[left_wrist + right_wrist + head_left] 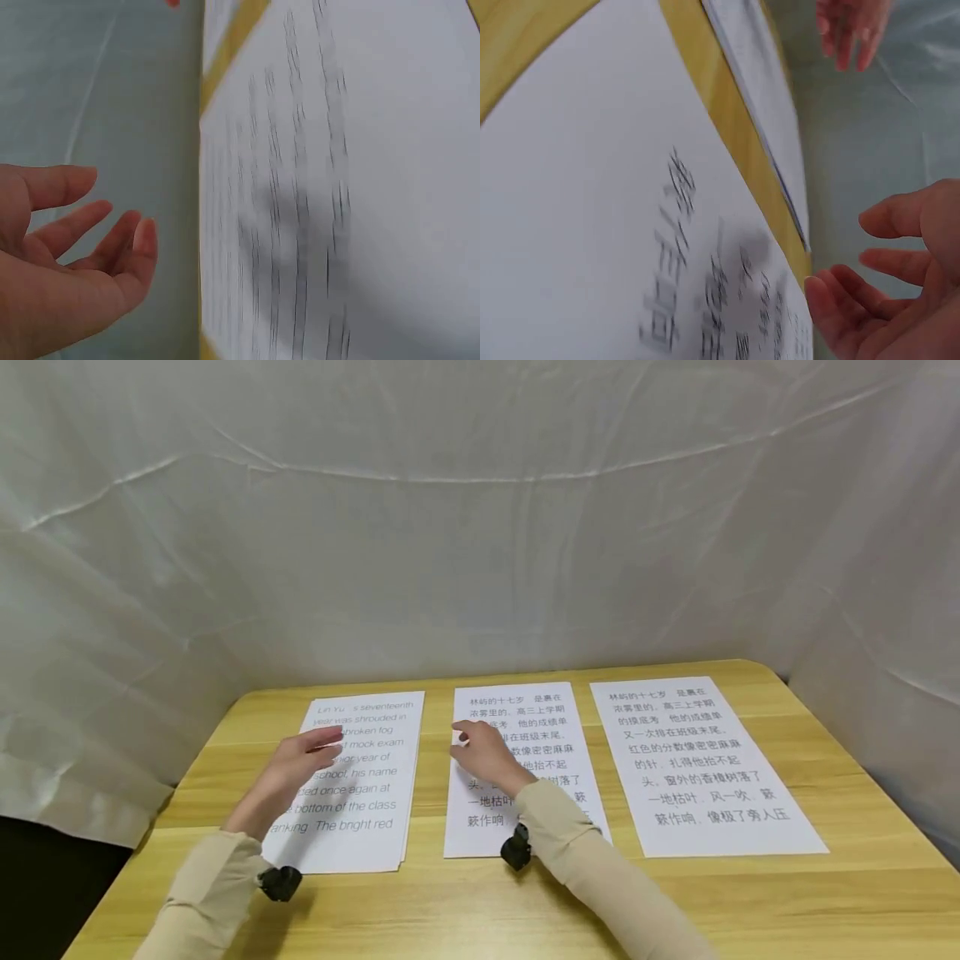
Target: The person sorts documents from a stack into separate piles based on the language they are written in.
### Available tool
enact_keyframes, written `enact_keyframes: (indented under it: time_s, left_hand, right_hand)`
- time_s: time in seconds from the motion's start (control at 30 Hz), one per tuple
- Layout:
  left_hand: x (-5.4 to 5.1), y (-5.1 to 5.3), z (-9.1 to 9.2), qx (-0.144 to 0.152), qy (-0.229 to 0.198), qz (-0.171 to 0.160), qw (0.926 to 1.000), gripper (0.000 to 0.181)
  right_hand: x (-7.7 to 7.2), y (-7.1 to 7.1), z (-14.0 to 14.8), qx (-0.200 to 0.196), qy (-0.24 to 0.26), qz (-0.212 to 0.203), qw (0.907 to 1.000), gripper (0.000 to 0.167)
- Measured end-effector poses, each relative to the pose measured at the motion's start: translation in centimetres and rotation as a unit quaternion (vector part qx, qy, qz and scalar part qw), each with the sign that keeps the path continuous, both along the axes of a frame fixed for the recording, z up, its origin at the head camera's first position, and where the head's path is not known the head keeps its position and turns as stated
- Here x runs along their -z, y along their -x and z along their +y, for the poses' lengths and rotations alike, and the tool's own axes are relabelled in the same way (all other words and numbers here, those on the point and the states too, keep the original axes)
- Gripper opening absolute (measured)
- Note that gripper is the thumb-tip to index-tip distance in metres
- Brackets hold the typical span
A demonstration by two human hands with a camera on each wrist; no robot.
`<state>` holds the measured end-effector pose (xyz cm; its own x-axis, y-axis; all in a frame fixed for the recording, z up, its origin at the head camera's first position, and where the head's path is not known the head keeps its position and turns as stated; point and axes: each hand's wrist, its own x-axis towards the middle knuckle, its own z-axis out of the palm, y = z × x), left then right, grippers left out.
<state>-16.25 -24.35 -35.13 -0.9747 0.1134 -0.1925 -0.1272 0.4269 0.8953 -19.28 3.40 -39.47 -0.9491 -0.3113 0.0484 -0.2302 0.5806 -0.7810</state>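
Three spots on the wooden table hold printed paper. On the left lies a small stack of sheets [360, 852] with large English text, its edges slightly out of line. A sheet with Chinese print [525, 702] lies in the middle, and another Chinese sheet [697, 760] lies to the right. My left hand [296, 764] hovers over the English stack, fingers loosely bent and apart, holding nothing. Above the middle sheet is my right hand [487, 756], its thumb and fingers relaxed with a gap between them. In the right wrist view nothing sits between those fingers [896, 217].
The wooden table [420, 910] has rounded far corners. A pale cloth curtain [480, 543] hangs behind it and along both sides. A small black wrist camera [281, 883] sits on the left sleeve, and another camera [516, 847] on the right.
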Motion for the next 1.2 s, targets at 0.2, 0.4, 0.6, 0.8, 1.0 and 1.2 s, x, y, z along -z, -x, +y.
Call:
enact_keyframes:
  time_s: [0.2,0.4,0.6,0.8,1.0,1.2]
  left_hand:
    - [-0.2,-0.1,2.8,0.058,-0.087,-0.01,0.9945,0.055]
    - [0.8,0.6,5.7,0.069,-0.08,-0.004,0.9944,0.051]
    - [2.7,1.8,8.5,0.047,-0.071,-0.013,0.9963,0.052]
    - [4.3,2.7,10.9,0.022,-0.094,-0.017,0.9952,0.055]
    - [5.3,3.3,12.3,-0.003,-0.097,-0.039,0.9945,0.052]
    - [5.9,3.6,12.7,-0.017,-0.103,-0.045,0.9935,0.046]
  right_hand:
    - [-0.3,0.5,3.5,0.008,0.012,-0.008,0.9999,0.042]
    - [-0.6,0.9,6.7,0.041,0.001,-0.006,0.9991,0.042]
    - [0.2,0.8,9.6,0.066,0.003,-0.015,0.9977,0.044]
    - [0.8,0.6,12.4,0.094,0.028,-0.033,0.9947,0.047]
    - [1.3,0.6,14.6,0.11,0.022,-0.054,0.9922,0.048]
    - [1.8,0.8,15.9,0.123,0.019,-0.068,0.9899,0.049]
